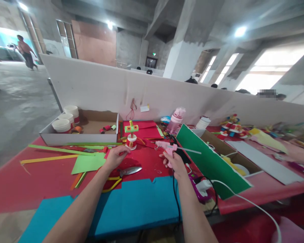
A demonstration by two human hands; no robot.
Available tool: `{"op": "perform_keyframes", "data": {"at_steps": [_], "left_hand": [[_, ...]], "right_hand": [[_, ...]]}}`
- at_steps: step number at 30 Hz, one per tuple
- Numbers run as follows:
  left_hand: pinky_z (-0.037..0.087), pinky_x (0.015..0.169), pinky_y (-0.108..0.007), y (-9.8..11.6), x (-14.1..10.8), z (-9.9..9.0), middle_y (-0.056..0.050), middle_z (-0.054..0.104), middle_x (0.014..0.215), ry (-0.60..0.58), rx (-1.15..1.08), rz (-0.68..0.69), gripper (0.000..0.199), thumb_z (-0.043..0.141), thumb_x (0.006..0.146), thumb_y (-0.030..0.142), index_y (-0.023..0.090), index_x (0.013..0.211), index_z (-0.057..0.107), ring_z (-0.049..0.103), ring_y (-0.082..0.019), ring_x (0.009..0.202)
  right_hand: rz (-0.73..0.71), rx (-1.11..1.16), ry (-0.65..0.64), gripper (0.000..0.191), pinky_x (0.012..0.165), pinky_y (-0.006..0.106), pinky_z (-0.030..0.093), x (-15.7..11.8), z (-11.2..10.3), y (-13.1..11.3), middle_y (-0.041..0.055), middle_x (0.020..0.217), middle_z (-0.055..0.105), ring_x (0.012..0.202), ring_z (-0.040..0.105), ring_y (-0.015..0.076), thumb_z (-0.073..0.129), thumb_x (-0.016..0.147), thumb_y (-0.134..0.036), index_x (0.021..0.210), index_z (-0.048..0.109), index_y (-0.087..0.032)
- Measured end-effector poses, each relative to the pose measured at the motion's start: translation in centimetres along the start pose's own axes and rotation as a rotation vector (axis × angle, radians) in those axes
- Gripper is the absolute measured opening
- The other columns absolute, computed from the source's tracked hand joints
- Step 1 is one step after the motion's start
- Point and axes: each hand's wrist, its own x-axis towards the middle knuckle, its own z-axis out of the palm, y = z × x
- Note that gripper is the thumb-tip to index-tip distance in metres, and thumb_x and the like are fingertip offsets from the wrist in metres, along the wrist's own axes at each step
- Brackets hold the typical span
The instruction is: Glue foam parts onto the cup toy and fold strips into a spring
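Observation:
My right hand (172, 162) is wrapped round the handle of a pink glue gun (167, 147), whose nozzle points left; a clear glue stick juts from its back. Beside the small paper-cup figure (131, 141) is my left hand (117, 156), its fingers curled together near the cup's base. Whether anything sits between those fingertips is too small to make out. The figure stands upright, with a green roll bearing orange eyes on top and striped arms at its sides. Scissors (126, 171) with yellow handles lie partly open below my left hand.
Green paper (88, 163) and strips lie left. Behind them, an open box (78, 139) holds cups. Blue sheets (142, 202) cover the front edge. At right are a green board (210, 162), a purple power strip (199, 192) with cables, and a pink bottle (176, 118). A person (25, 52) walks far left.

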Motion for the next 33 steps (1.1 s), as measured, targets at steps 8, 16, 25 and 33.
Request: {"op": "perform_keyframes", "data": {"at_steps": [8, 16, 25, 33], "left_hand": [[0.052, 0.078, -0.028, -0.2, 0.0, -0.1, -0.004, 0.072, 0.085, 0.025, 0.006, -0.024, 0.011, 0.056, 0.083, 0.017, 0.02, 0.081, 0.067, 0.067, -0.016, 0.082], [0.051, 0.077, -0.029, 2.5, 1.5, -1.0, -0.006, 0.071, 0.092, 0.053, -0.017, -0.083, 0.007, 0.059, 0.083, 0.023, 0.019, 0.083, 0.065, 0.066, -0.018, 0.086], [0.042, 0.06, -0.023, 3.8, 11.2, -6.8, 0.0, 0.063, 0.069, -0.013, 0.219, -0.124, 0.013, 0.06, 0.08, 0.03, 0.017, 0.078, 0.063, 0.054, -0.012, 0.063], [0.036, 0.052, -0.022, 0.5, 16.8, -7.8, 0.002, 0.058, 0.061, -0.118, 0.263, -0.227, 0.018, 0.063, 0.073, 0.035, 0.017, 0.072, 0.062, 0.049, -0.011, 0.056]], "right_hand": [[0.043, -0.693, 0.121, 0.036, 0.051, 0.027, 0.043, 4.9, -1.6, 2.1, 0.0078, 0.061, 0.065, 0.056, 0.061, 0.0192, 0.059, 0.077, -0.048, 0.071, 0.063, -0.013], [0.09, -1.287, 0.059, 0.045, 0.07, 0.03, 0.047, 4.4, -1.9, 1.0, 0.0199, 0.092, 0.072, 0.09, 0.069, 0.0281, 0.048, 0.086, -0.052, 0.092, 0.069, -0.013], [-0.197, -0.707, 0.121, 0.037, 0.065, 0.03, 0.048, 5.0, 1.2, -3.3, 0.0083, 0.08, 0.069, 0.076, 0.066, 0.0222, 0.052, 0.081, -0.055, 0.084, 0.063, -0.02], [-0.159, -0.242, -0.132, 0.039, 0.067, 0.027, 0.05, 12.9, 12.2, -5.3, 0.0021, 0.085, 0.067, 0.076, 0.062, 0.0154, 0.062, 0.079, -0.044, 0.109, 0.058, -0.021]]}}
